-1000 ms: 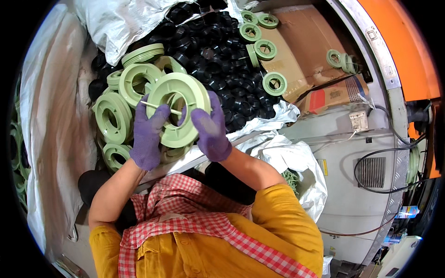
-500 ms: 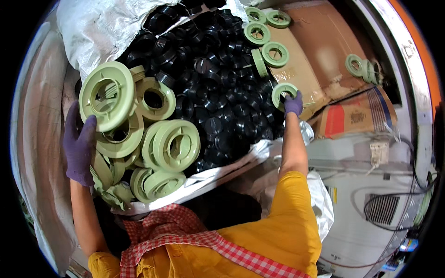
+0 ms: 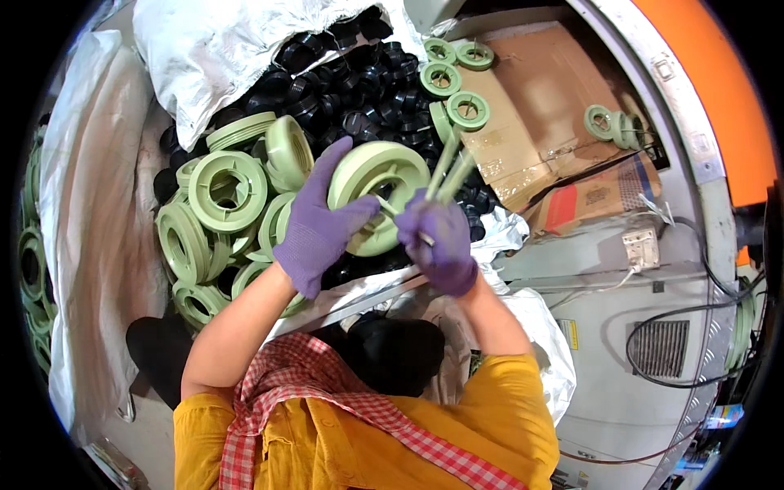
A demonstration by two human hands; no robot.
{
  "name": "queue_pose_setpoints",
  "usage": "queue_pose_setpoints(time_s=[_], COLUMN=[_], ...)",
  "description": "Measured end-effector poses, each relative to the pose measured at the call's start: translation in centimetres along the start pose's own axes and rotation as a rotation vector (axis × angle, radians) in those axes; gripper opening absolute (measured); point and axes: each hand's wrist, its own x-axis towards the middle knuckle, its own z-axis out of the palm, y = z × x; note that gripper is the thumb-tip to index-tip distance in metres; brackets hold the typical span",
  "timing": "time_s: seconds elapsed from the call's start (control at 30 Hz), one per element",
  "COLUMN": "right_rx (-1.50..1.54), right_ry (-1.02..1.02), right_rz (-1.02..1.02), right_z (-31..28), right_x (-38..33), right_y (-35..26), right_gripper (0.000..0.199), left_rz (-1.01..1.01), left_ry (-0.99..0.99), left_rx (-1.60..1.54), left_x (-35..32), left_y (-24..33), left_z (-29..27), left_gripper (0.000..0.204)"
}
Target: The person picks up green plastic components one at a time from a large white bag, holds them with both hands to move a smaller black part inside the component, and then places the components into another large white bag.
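In the middle, my left hand [image 3: 323,224], in a purple glove, grips a pale green flanged plastic ring [image 3: 345,180] by its left side, thumb over the front. My right hand [image 3: 441,241], also gloved and blurred by motion, is closed on thin green plastic sticks [image 3: 454,175] that look like a moulding sprue. The sticks point up and away from its fist, close to the ring's right edge. Left of my hands lies a heap of similar green rings [image 3: 227,191], some tilted. Black threaded plastic caps [image 3: 359,124] fill the sack beneath.
Several smaller green rings [image 3: 469,110] sit along the left edge of the brown cardboard [image 3: 523,114]. More rings [image 3: 600,122] rest at its far right. A white woven sack [image 3: 220,49] borders the caps. A grey machine panel [image 3: 604,327] with a black cable [image 3: 633,359] stands at right.
My left hand has brought a green ring from the heap to the middle. My right hand has left the small ring by the cardboard and come in beside it, now holding the sticks.
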Motion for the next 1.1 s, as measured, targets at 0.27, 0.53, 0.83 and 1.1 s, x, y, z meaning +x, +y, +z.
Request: queue_pose_setpoints(time_s=[0.27, 0.53, 0.83, 1.1], right_rx=[1.490, 1.354, 1.774, -0.243], right_ry=[0.271, -0.021, -0.008, 0.322], right_rz=[0.735, 0.893, 1.059, 0.720], right_z=[1.7, 2.5, 4.2, 8.1], right_x=[-1.9, 1.3, 1.3, 1.5], right_y=[-7.5, -9.8, -1.7, 24.2], right_gripper=[0.063, 0.060, 0.064, 0.030], left_rz=[-0.054, -0.065, -0.018, 0.364], left_ry=[0.117, 0.316, 0.313, 0.714], left_rx=[-0.256, -0.270, -0.376, 0.944], left_x=[-5.4, -4.7, -1.1, 2.1], left_y=[-3.5, -0.6, -0.1, 2.1], left_z=[-0.7, -2.1, -3.3, -10.6], left_gripper=[0.067, 0.047, 0.045, 0.062])
